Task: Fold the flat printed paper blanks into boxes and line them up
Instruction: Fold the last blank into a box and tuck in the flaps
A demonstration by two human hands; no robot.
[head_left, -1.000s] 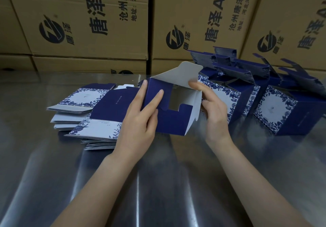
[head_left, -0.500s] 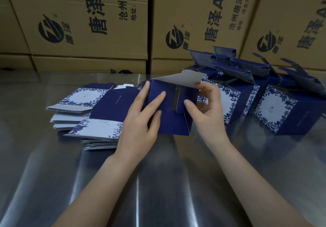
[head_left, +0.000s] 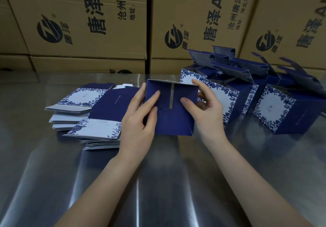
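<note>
A dark blue paper box (head_left: 173,120) stands in the middle of the steel table, its flapped end facing me with the flaps folded nearly flat and a narrow grey gap down the middle. My left hand (head_left: 139,120) holds its left edge, fingers pressed on the left flap. My right hand (head_left: 208,110) grips the right edge, thumb on the right flap and index finger along the top corner. Flat blue-and-white printed blanks (head_left: 98,120) lie stacked to the left. Several folded boxes (head_left: 275,108) with open lids stand in a row at the right.
Large brown cardboard cartons (head_left: 88,23) with black print form a wall behind the table. The shiny steel table (head_left: 158,182) stretches toward me under my forearms. A second low pile of blanks (head_left: 74,103) lies at the far left.
The white top flap that stood open has been folded down, and my right hand has pressed the right flap in. The open end now looks almost closed.
</note>
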